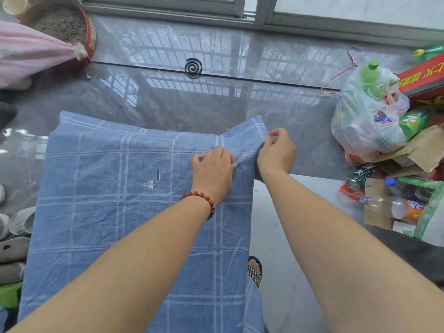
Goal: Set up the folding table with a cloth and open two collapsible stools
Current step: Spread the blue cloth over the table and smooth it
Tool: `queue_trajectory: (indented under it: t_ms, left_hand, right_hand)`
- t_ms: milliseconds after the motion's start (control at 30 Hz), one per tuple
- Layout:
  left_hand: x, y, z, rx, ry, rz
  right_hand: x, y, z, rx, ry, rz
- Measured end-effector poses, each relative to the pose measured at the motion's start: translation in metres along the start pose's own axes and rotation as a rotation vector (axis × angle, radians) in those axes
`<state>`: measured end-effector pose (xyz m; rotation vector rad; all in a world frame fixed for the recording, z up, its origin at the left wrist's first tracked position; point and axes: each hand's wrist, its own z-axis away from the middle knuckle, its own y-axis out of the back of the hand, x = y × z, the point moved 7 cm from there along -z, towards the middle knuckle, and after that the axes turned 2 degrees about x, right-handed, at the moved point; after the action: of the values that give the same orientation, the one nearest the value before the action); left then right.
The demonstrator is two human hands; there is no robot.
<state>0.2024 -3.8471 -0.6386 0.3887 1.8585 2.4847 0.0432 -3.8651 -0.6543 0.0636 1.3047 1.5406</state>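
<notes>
A reddish-brown round-bead bracelet (200, 203) rings the wrist of the left hand (212, 169); below-right of that bracelet, a black sandal (255, 270) with a checkered strap.

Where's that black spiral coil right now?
In the head view, the spiral coil lies on the grey floor at upper middle, beyond the far edge of the blue cloth and near the sliding door track.

I see a blue cloth (108, 188) with pale checks spread flat over the table, which it hides, and its far corners droop down. All around is a shiny grey floor (168, 99), and on it lie a black curly coil (193, 67), a thin wire hanger (337, 78) and some grey slippers (21, 222). A round red pot (92, 37) of soil, a white bag (355, 131) full of bottles and a brown box (374, 212) of bottles sit there too.
</notes>
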Motion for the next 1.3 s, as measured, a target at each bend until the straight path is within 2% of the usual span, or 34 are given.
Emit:
queue_trajectory:
  t_ms: [67,233,600,867,1000,1167,1300]
  left_hand:
    - [-0.003,0.001,0.001,0.024,0.023,0.007]
    - [-0.009,-0.014,0.009,-0.199,0.078,-0.024]
    - [-0.017,-0.018,0.044,-0.277,0.108,0.027]
    - [-0.032,-0.026,0.075,-0.293,0.04,-0.017]
    - [-0.04,-0.028,0.094,-0.328,-0.018,-0.027]
    - [-0.066,-0.029,0.125,-0.42,-0.101,-0.084]
    - [-0.083,-0.028,0.149,-0.476,-0.142,-0.11]
  right_hand:
    - [-0.003,-0.004,0.007,-0.036,0.047,-0.013]
    - [-0.002,-0.016,0.035,-0.135,0.206,0.019]
    - [0.014,-0.017,0.075,-0.176,0.246,0.087]
    - [0.038,-0.02,0.122,-0.141,0.214,0.167]
    - [0.055,-0.022,0.149,-0.098,0.14,0.183]
    - [0.067,-0.026,0.188,-0.046,0.094,0.187]
    - [0.075,-0.038,0.223,-0.072,0.08,0.221]
